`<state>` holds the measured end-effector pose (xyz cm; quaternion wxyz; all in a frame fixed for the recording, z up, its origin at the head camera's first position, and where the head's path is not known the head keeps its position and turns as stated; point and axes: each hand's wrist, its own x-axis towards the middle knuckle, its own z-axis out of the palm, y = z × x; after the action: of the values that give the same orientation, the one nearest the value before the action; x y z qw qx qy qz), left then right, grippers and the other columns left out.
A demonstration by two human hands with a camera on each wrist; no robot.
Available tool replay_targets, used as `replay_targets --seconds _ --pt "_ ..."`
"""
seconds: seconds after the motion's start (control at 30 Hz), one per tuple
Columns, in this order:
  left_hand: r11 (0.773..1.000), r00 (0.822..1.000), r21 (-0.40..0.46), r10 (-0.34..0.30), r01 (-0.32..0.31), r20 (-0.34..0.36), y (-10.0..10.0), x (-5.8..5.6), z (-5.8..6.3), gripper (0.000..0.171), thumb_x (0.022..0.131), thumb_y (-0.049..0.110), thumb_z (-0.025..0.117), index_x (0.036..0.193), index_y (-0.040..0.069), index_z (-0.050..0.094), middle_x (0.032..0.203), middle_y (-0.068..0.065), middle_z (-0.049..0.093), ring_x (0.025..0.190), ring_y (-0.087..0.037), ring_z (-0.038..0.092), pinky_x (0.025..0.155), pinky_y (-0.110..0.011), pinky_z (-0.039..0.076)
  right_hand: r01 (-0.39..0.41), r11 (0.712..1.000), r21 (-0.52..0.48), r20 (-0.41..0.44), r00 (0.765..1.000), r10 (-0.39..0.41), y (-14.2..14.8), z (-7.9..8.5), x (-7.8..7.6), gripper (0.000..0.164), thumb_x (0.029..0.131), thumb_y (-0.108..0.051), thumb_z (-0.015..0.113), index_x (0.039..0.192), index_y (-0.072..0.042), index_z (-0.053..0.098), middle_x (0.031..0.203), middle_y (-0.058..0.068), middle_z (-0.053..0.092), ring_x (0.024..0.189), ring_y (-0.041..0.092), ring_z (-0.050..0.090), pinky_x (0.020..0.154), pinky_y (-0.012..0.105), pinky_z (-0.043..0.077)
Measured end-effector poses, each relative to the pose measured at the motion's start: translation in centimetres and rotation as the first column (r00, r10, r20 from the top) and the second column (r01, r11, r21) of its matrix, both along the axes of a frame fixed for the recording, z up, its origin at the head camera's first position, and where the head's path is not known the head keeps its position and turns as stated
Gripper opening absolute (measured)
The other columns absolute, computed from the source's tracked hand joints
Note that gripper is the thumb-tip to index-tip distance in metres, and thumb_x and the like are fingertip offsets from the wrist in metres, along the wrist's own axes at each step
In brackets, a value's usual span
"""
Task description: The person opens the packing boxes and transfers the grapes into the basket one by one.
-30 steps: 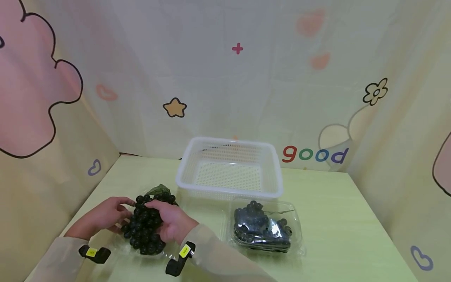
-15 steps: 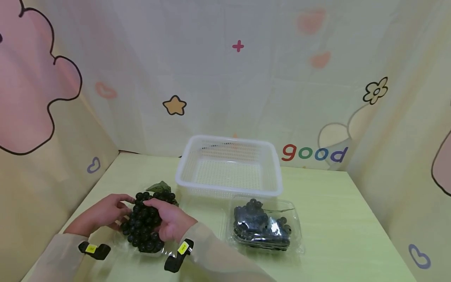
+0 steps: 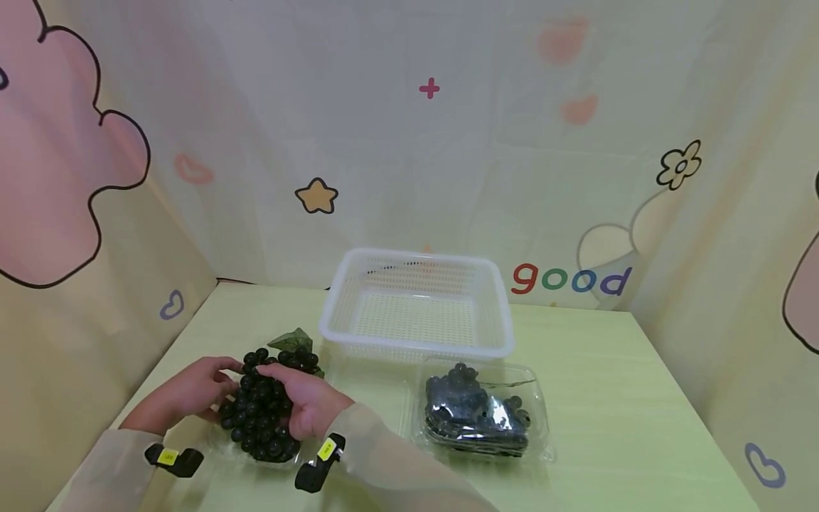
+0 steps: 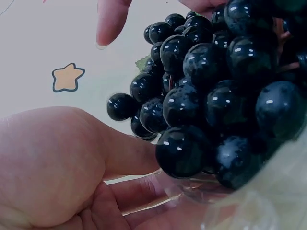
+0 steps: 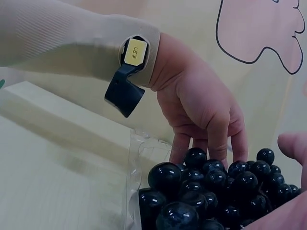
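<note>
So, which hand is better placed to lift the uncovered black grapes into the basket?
Probably the right hand: it touches the black grapes on the side nearer the white basket; the left hand is opposite.

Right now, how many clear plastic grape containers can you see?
2: the left container beneath the grapes between left hand and right hand; the right container in front of the white basket. More could be hidden.

Behind the pale green desk (image 3: 614, 398) hangs a whitish cloth (image 3: 390, 135) lettered "good"; cream drapes (image 3: 742, 235) flank the desk
</note>
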<state>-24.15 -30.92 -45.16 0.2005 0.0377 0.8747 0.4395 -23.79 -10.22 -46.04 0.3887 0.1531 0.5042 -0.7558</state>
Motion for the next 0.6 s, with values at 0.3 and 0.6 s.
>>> replay_targets --seconds 0.3,0.6 --pt "1.0 1.0 0.003 -0.013 0.013 0.001 -0.7 -0.4 -0.5 0.047 0.104 0.005 0.05 0.146 -0.013 0.041 0.118 -0.026 0.067 0.094 -0.025 0.066 0.067 -0.043 0.063 0.038 0.998 0.053 -0.049 0.998 -0.036 -0.7 -0.5 0.0 0.058 0.078 -0.045 0.087 0.117 -0.01 0.064 0.117 0.009 0.065 0.109 0.03 0.062 0.111 0.054 0.042" --pt "1.0 1.0 -0.006 -0.029 0.029 -0.003 -0.9 -0.6 -0.3 0.042 0.104 0.005 0.049 0.143 -0.011 0.047 0.136 -0.038 0.053 0.109 -0.034 0.062 0.069 -0.044 0.064 0.212 0.958 0.194 -0.21 0.963 -0.171 -1.9 -1.2 0.9 0.077 0.072 -0.04 0.092 0.13 0.0 0.06 0.131 0.01 0.063 0.119 0.029 0.061 0.11 0.053 0.047"
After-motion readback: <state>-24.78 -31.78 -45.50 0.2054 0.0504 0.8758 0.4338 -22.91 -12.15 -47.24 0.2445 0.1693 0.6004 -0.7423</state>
